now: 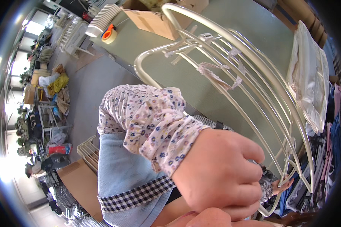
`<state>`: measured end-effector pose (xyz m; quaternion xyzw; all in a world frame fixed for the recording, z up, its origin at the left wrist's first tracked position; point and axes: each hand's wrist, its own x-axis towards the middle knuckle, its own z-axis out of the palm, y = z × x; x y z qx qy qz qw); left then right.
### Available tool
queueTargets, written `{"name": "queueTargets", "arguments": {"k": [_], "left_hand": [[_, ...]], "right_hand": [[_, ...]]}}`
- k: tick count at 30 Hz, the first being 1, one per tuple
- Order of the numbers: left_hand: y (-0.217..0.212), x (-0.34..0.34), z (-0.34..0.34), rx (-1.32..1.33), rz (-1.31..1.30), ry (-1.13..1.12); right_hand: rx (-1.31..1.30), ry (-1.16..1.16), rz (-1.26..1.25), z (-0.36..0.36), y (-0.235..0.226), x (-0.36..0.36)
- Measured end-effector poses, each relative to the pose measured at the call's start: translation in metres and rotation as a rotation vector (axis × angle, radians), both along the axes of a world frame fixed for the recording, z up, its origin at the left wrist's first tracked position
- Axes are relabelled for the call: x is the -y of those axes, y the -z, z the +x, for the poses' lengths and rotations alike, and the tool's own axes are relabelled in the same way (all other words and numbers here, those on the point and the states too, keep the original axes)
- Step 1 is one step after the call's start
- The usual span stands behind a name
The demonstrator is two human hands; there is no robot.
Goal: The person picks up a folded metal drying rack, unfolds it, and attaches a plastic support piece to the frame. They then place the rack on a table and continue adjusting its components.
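Observation:
My left hand (pixel 225 172) is large in the foreground, its arm in a rolled floral sleeve bent across from the left. Its fingers are curled into a fist, and whatever they hold is hidden. Beyond it, a cream tubular metal rack (pixel 250 73) with several parallel bars leans over the grey-green table (pixel 231 22). Pale torn strips (pixel 216 75) hang around its bars. At the rack's lower right end, my right hand (pixel 286 186), small and partly covered, has its fingers around a tube.
At the table's far side sit an open cardboard box (pixel 149 22), an orange tape dispenser (pixel 109 34) and a stack of white curved pieces (pixel 102 20). A plastic-wrapped flat bundle (pixel 310 75) stands at right, above hanging clothes (pixel 326 162). Another carton (pixel 79 185) is at lower left.

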<state>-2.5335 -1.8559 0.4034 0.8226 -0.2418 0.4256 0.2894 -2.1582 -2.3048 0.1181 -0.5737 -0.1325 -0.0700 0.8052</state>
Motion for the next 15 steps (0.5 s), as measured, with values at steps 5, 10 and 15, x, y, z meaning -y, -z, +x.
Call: {"name": "queueTargets", "arguments": {"k": [5,10,15], "left_hand": [[0.005,0.006,0.006,0.172,-0.060,-0.084],[0.010,-0.011,-0.001,0.151,0.029,-0.040],[0.019,-0.019,0.000,0.124,-0.028,0.030]], "right_hand": [[-0.029,0.004,0.028,-0.006,-0.002,-0.012],[-0.032,0.022,0.036,-0.012,-0.004,-0.009],[-0.045,0.030,0.038,-0.013,-0.002,-0.005]]}}
